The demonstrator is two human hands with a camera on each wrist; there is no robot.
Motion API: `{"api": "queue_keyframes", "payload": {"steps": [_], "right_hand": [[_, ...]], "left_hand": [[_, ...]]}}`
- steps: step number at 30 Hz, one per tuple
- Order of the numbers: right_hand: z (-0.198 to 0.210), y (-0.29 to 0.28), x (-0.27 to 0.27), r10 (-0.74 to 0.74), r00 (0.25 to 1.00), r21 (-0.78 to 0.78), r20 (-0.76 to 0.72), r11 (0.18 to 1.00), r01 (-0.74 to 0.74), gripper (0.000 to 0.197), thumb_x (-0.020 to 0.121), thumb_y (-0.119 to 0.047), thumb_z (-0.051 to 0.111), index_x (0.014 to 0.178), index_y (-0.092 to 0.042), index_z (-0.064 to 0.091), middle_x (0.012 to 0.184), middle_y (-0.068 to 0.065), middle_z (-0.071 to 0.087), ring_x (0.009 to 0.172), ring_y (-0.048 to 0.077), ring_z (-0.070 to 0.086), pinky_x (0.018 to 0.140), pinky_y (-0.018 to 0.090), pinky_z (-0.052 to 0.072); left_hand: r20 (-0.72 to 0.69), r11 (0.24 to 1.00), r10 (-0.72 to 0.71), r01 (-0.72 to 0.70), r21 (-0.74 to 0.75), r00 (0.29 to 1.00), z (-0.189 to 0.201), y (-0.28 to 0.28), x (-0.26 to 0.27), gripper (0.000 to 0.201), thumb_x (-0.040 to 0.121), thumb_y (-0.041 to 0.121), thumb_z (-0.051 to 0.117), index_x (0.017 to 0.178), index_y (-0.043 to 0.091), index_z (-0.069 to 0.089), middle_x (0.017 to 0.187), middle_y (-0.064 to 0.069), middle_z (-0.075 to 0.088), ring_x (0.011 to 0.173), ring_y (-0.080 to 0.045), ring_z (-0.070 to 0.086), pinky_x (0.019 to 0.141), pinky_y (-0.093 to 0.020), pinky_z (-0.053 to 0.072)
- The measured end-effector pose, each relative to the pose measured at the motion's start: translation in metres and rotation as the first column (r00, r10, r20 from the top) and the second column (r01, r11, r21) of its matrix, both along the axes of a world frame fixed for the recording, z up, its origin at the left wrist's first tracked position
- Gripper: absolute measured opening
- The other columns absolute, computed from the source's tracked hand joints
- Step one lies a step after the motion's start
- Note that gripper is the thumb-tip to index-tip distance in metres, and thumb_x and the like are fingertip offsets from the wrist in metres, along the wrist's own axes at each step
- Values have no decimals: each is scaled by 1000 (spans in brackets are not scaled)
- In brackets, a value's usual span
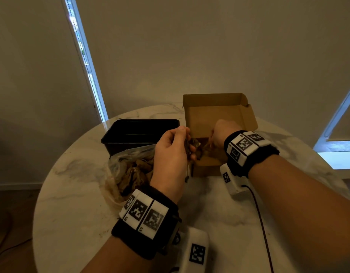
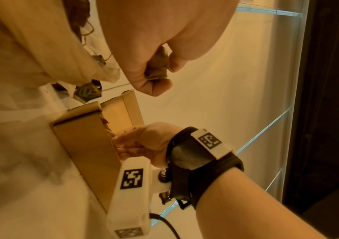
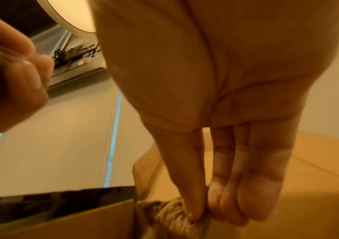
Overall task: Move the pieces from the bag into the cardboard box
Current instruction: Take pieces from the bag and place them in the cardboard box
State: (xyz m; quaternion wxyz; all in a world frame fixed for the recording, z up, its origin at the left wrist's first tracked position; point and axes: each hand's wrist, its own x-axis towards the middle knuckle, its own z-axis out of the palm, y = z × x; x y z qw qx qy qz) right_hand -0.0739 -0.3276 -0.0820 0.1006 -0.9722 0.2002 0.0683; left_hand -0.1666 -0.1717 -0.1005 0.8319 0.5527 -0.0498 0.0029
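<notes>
An open cardboard box (image 1: 219, 113) stands at the back right of the table. Left of it lies a clear plastic bag (image 1: 123, 170) holding several brown crinkled pieces. My left hand (image 1: 188, 147) hovers at the box's left front corner and grips a small bunch of brown pieces (image 1: 195, 146) in its fist (image 2: 160, 77). My right hand (image 1: 213, 140) reaches down inside the box (image 3: 317, 177). Its thumb and fingers (image 3: 191, 202) pinch a brown piece (image 3: 172, 215) near the box floor. From the head view, the back of the right hand hides its fingertips.
A black plastic bin (image 1: 138, 133) stands behind the bag, left of the box. The round marble table (image 1: 75, 203) ends close at the left and the front. A dark cable (image 1: 263, 229) runs from the right wrist camera across the table.
</notes>
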Motion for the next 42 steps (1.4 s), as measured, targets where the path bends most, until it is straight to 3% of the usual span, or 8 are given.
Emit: {"api": "queue_keyframes", "payload": {"steps": [5,10,19,26,29,34,40,42], "right_hand": [[13,4,-17,19,992,48,122,999,-25,18,87,-16,77,104,-11,74,107,8,72,102,26,68,92,39,58],[6,23,-22,146,989,152,31,977,-149,16,93,-18,71,108,-14,76,109,4,72,106,23,67,97,40,56],[-6,19,-9,8,1000,308,-15,951,-3,47,86,-42,78,113,-5,68,115,15,72,101,30,70,97,43,56],[-10,19,-7,54,998,367,-11,929,-47,31,90,-22,75,113,-2,69,107,11,72,98,25,71,86,32,60],[-5,21,-6,74,996,313,44,946,-84,31,93,-25,71,116,-5,71,115,13,71,111,29,67,99,41,55],[-7,22,-8,85,996,317,24,944,-88,33,88,-28,78,113,-8,71,112,12,72,106,28,68,98,42,55],[14,12,-39,56,961,364,272,918,-157,23,95,-33,68,104,-12,73,100,7,74,94,23,71,89,41,60],[27,16,-60,64,915,479,398,836,-267,21,98,-37,63,99,-19,73,96,2,74,91,18,71,85,36,60]], "left_hand": [[-12,1000,3,-3,7,1000,1,0,-2,25,105,32,52,104,12,68,78,0,62,67,-12,57,59,-29,50],[-15,1000,11,-11,16,1000,0,0,-1,25,105,33,52,99,14,68,72,-1,60,62,-12,56,54,-27,49],[2,1000,-3,3,-9,1000,3,0,-2,26,106,29,51,105,8,65,69,1,58,56,-8,55,49,-22,48],[13,1000,19,-19,13,1000,2,2,-1,29,106,33,50,102,9,67,68,-1,58,58,-12,55,51,-25,48],[0,1000,20,-20,17,1000,3,1,-1,29,106,34,49,100,13,68,65,2,60,57,-10,56,52,-25,48],[-68,999,-10,7,-35,998,2,0,0,39,107,42,45,107,11,68,80,-2,65,62,-9,62,57,-26,51],[-141,982,-64,37,-186,988,5,1,0,23,107,15,47,119,7,64,88,-7,69,67,-13,67,63,-27,58],[-134,982,-62,37,-183,989,5,1,0,24,106,9,45,125,10,61,97,-9,71,73,-15,69,67,-29,60]]}}
